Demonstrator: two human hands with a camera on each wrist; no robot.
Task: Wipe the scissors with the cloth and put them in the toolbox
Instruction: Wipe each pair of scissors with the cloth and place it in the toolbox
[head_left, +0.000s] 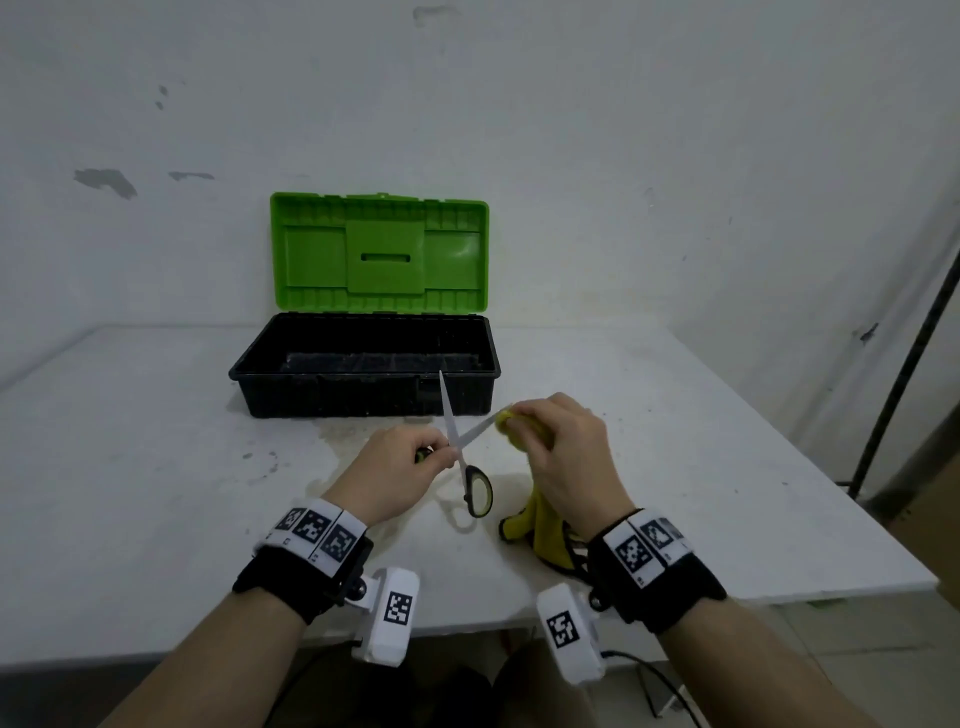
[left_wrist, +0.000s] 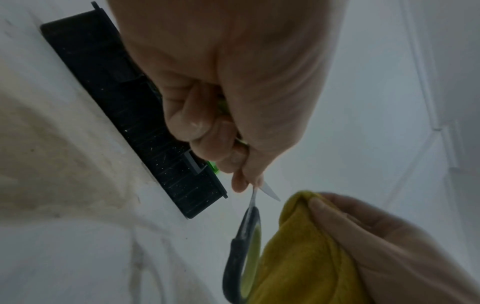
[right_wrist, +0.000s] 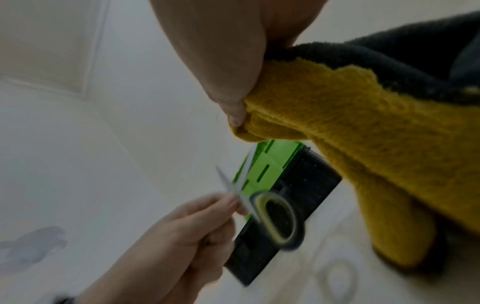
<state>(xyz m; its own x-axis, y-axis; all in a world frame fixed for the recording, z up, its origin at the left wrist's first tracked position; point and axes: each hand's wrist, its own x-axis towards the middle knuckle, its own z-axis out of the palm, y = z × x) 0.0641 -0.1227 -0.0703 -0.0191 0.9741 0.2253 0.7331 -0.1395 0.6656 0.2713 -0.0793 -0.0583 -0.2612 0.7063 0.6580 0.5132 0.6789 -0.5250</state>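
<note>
The steel scissors with black and yellow-green handle loops (head_left: 462, 457) are held open above the white table top (head_left: 156, 493), just in front of the toolbox. One blade points up across the front wall of the box, the other goes to the right into the cloth. One handle loop hangs free, the other is hidden inside the left hand (head_left: 400, 467), whose fingers are curled tightly round it. The right hand (head_left: 561, 457) pinches the fuzzy yellow cloth with a dark reverse side (head_left: 540, 525) around the tip of the right blade; its thumb and fingers are closed on the fabric, and the rest of the cloth hangs down to the table.

The black plastic toolbox with an upright green lid (head_left: 363, 384) stands open near the wall, just behind the hands. Stains and faint ring marks lie on the table around the scissors. A dark pole (head_left: 904, 374) leans at the right edge.

In the right wrist view the scissors are blurred. Whether anything lies inside the box I cannot tell.
</note>
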